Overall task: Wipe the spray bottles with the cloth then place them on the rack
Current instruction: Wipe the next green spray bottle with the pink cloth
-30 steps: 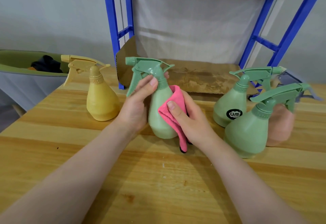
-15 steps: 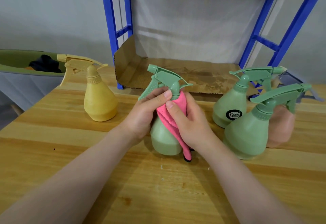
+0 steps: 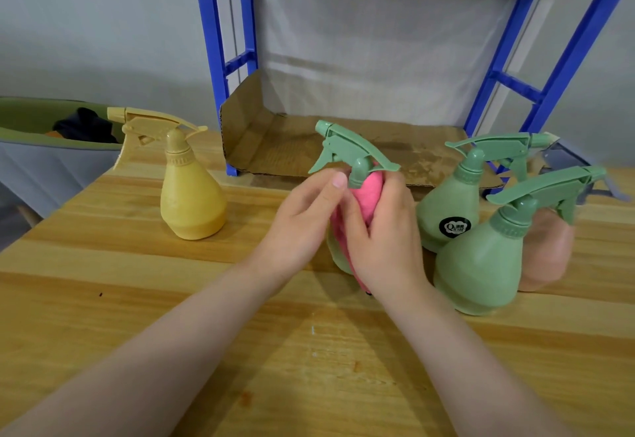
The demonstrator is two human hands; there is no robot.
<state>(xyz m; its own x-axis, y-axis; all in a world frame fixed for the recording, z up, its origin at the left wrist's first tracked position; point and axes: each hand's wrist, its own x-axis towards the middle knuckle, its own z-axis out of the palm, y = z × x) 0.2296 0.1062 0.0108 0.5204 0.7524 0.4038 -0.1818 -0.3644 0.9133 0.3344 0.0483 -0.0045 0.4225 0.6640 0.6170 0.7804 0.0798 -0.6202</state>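
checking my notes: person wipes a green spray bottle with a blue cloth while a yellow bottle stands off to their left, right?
Not quite: the cloth is pink, not blue, as the head view shows. The rest holds: both hands work it around the green spray bottle, and the yellow bottle stands to their left.

Both bare forearms reach forward from the bottom of the view and converge near the centre. The left hand [image 3: 302,220] is half curled, thumb up with its nail showing, fingers bent toward the right hand. The right hand [image 3: 381,233] is cupped with knuckles upward, its thumb pointing toward the left hand; its fingertips curl out of sight, so how tightly it grips is hard to say.
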